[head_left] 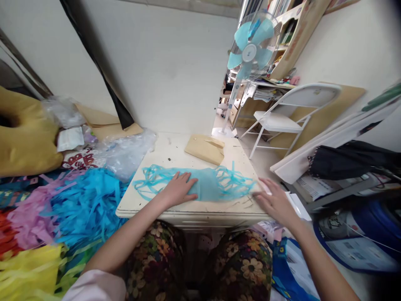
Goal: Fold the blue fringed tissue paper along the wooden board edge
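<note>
A light-blue sheet of thin material [208, 184] lies flat on a small cream table [188, 207], both of its ends cut into narrow, tangled strips. My left hand [180, 189] rests flat on the left part of the uncut middle, fingers spread. Over the table's right edge is my right hand [274, 200], its fingers apart and nothing visible in them. The fingertips are close to the strips on the right; whether they touch them I cannot tell. Behind the sheet lies a folded piece of brown paper [205, 149].
Heaps of fringed strips, blue [90, 205], pink [34, 217] and yellow [31, 271], lie left of the table beside clear plastic bags [128, 152]. A fan [249, 52] and a white folding chair [278, 121] stand behind to the right. A blue bucket [360, 234] is at the right.
</note>
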The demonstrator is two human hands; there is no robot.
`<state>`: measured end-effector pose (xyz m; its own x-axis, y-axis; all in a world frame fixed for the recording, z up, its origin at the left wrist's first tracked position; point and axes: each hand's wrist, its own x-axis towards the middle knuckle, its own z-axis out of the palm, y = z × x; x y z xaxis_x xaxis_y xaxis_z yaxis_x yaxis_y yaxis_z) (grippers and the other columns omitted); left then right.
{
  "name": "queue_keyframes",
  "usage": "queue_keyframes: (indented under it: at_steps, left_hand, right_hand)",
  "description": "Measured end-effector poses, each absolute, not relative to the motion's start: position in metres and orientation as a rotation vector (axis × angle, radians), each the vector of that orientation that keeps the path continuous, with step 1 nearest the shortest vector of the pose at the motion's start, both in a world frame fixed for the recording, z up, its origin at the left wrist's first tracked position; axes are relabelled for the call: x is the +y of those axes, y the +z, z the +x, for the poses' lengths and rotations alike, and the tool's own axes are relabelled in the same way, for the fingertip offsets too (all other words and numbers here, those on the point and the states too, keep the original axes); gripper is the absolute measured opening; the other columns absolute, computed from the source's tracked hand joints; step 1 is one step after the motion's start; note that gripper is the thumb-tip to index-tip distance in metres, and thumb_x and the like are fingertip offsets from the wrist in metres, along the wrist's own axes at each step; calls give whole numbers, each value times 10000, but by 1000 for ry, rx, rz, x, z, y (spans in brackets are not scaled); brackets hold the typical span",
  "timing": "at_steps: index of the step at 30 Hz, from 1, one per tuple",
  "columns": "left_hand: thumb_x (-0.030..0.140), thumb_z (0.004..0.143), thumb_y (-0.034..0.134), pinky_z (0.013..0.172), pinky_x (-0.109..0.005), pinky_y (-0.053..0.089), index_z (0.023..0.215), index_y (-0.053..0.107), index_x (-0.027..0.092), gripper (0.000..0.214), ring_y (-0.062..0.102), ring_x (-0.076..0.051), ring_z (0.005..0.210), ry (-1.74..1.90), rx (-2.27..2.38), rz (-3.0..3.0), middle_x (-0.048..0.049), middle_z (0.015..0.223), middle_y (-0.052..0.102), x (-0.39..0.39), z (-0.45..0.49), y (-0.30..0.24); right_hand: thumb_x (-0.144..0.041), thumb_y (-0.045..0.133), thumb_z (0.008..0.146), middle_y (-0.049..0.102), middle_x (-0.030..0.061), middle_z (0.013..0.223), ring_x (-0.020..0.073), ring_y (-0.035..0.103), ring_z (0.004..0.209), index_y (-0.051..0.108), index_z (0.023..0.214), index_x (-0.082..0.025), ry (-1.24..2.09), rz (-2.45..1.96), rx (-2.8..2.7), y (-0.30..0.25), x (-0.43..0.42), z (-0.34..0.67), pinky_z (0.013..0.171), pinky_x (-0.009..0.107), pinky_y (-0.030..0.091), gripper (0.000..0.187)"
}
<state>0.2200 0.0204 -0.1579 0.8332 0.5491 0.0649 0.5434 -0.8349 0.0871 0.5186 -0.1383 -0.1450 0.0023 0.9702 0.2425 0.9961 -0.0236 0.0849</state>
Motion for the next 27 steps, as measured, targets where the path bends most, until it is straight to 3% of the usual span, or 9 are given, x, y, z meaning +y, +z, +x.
queue_keyframes:
  at_steps: [3,5,9,12,17,23,27]
  left_hand:
    - [465,720,428,946,-468,195,1178,378,123,573,306,-289,1161,137,909,2930,-207,1242,359,21,221,-159]
    - [478,721,415,950,-465,192,1181,376,120,584,298,-284,1167,140,914,2924,-197,1253,350,21,222,-160]
    - [498,730,380,960,-460,180,1193,359,112,604,284,-267,1178,152,916,2923,-178,1270,334,19,226,-164]
    - [490,752,337,963,-469,166,1199,348,107,589,277,-259,1184,168,938,2921,-174,1277,325,17,227,-167]
    - [526,744,319,962,-479,160,1213,332,137,609,258,-255,1194,179,943,2918,-152,1291,309,16,225,-169]
    - [525,749,309,968,-477,147,1221,317,139,610,246,-253,1199,198,962,2911,-154,1297,297,14,224,-172]
    - [523,746,320,962,-487,159,1206,339,130,606,271,-262,1185,224,979,2918,-160,1281,324,13,226,-170]
  right_hand:
    - [-276,428,726,492,188,1060,367,407,1026,636,776,-142,-487,-2546,-1649,-127,-151,520,762,554,350,252]
    - [-251,372,750,494,216,1049,376,381,1055,598,874,-98,-719,-2471,-1394,-119,-150,486,782,584,321,300]
    - [-230,268,813,478,118,1163,187,413,1087,424,1149,-104,-148,-1790,-2160,-129,-113,385,892,342,373,391]
    - [-229,275,815,362,120,1265,201,298,1176,377,1194,-66,66,-1885,-2221,-151,-72,353,957,339,288,425]
    - [-317,335,804,318,137,1287,226,262,1192,382,1196,-74,114,-2106,-2051,-167,-42,397,963,361,250,463]
    - [-299,315,805,437,97,1214,166,384,1122,500,1085,-124,82,-2343,-1717,-150,-56,462,926,276,303,378]
    - [-296,201,823,535,181,1060,254,498,982,433,1129,-58,-85,-2522,-1287,-120,-76,472,793,400,392,451]
